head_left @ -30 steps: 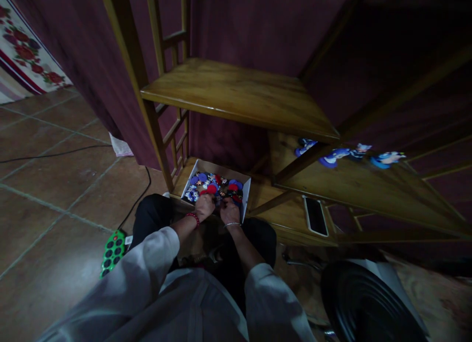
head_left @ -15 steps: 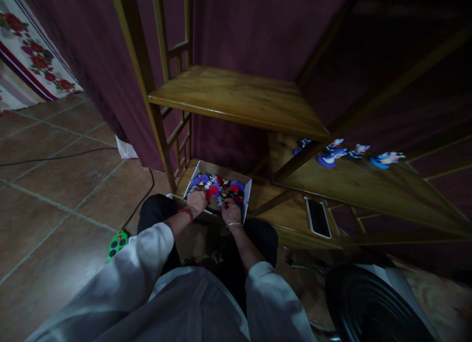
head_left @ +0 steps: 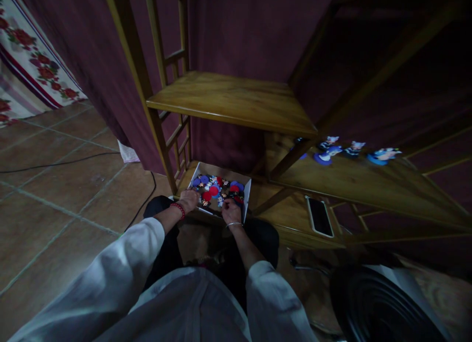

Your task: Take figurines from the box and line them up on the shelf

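A shallow white-sided box [head_left: 248, 197] holds a jumble of small figurines [head_left: 216, 190] with red, blue and purple round bases. My left hand [head_left: 189, 200], a red bead bracelet at its wrist, is at the box's front left corner with fingers curled. A red-based figurine [head_left: 206, 197] lies just right of it. Over the front right part of the box is my right hand [head_left: 231, 211], wearing a silver bangle. Its fingers are bent together among the figurines, and what they hold, if anything, is too small and dark to make out.
The box rests on the low board of a wooden shelf unit [head_left: 228, 98]. Several figurines [head_left: 328, 155] stand on the right-hand shelf. Below it lies a white-framed dark tablet-like object [head_left: 319, 217]. A black round stool-like seat [head_left: 379, 302] is at lower right; a cable [head_left: 59, 161] crosses the tiled floor.
My left hand has shifted left, from over the figurines to the box's front left corner, uncovering the red-based figurine. My right hand stays nearly in place. The view has shifted slightly.
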{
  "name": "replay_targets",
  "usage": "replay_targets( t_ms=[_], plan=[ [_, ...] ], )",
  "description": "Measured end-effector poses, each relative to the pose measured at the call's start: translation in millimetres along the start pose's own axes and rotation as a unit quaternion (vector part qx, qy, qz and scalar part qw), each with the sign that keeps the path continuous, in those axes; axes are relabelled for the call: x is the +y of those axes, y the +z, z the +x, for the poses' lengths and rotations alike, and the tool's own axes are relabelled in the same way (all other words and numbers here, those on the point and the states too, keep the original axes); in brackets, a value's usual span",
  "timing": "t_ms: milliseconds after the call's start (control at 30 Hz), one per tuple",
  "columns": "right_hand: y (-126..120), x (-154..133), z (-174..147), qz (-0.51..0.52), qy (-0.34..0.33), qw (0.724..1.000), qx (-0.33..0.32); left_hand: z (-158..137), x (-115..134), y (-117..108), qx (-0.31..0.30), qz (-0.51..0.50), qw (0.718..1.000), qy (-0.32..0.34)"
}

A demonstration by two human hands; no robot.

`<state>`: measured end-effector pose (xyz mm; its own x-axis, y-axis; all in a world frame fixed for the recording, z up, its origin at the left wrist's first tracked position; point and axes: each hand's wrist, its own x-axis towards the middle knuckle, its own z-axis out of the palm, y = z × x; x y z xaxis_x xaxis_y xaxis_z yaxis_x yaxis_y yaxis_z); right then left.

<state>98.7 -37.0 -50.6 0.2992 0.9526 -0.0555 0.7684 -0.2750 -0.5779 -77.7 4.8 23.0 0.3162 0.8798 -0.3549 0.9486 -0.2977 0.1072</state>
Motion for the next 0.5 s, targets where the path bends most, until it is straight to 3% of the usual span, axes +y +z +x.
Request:
replay_targets(
  t_ms=[500],
  plan=[
    [-2.6,-0.2,-4.7,0.056,-0.002,0.998,-0.001,3.7,-11.6,-0.7,0.015,-0.054,0.998,0.003]
  ],
)
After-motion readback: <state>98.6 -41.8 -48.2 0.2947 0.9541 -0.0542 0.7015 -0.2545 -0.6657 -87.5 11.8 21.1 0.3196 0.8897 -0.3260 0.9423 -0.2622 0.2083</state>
